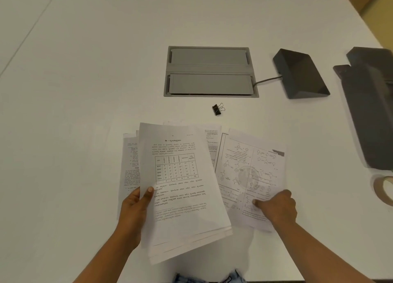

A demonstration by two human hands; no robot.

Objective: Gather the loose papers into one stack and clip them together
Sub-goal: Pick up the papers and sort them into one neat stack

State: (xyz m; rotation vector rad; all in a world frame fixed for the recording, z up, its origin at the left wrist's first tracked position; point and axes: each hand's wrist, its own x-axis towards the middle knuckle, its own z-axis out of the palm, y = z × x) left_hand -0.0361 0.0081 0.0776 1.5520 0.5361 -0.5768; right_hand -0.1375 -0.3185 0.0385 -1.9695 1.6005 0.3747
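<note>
My left hand grips the left edge of a stack of printed papers, thumb on the top sheet, which shows a table. The stack is lifted and tilted above the white table. My right hand pinches the lower right part of a sheet with chemistry diagrams that lies to the right of the stack. More loose sheets peek out behind the stack on the left, and another sheet shows between stack and diagram sheet. A black binder clip lies on the table beyond the papers, untouched.
A grey cable hatch is set into the white table behind the clip. A dark wedge-shaped device with a cable sits right of it. A dark flat object and a tape roll are at the right edge.
</note>
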